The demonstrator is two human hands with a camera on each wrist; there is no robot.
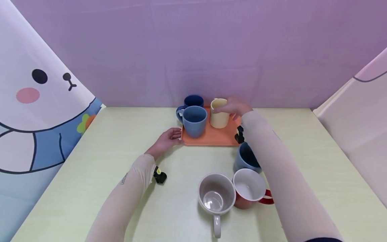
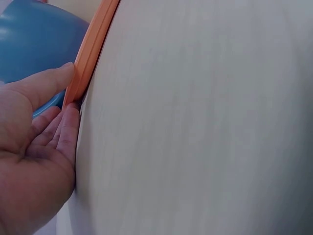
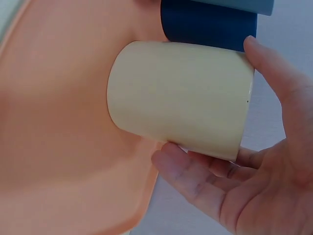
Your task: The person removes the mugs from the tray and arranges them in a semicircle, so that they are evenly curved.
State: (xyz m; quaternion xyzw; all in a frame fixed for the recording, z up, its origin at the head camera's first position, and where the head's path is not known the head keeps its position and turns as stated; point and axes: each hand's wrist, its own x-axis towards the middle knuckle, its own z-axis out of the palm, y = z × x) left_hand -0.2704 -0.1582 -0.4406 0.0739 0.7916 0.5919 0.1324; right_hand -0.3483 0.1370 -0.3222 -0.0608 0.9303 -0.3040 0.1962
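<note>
On an orange tray [image 1: 223,140] stands a cream mug [image 1: 218,121]. My right hand [image 1: 233,106] grips it near its rim, thumb on one side and fingers on the other, as the right wrist view [image 3: 274,161] also shows. At the tray's front left corner, my left hand [image 1: 167,141] holds the tray edge [image 2: 88,58] with thumb and fingertips. A light blue mug [image 1: 195,126] sits on the tray's left part, with a dark blue mug [image 1: 193,100] behind it. In the right wrist view the dark blue mug [image 3: 210,24] is right beside the cream one.
In front of the tray, partly under my right forearm, is another blue mug [image 1: 242,163]. Nearer stand a red mug [image 1: 245,201] with a white inside and a pale greyish mug [image 1: 216,195], its handle towards me. A purple cloth wall [image 1: 211,50] closes off the table's back.
</note>
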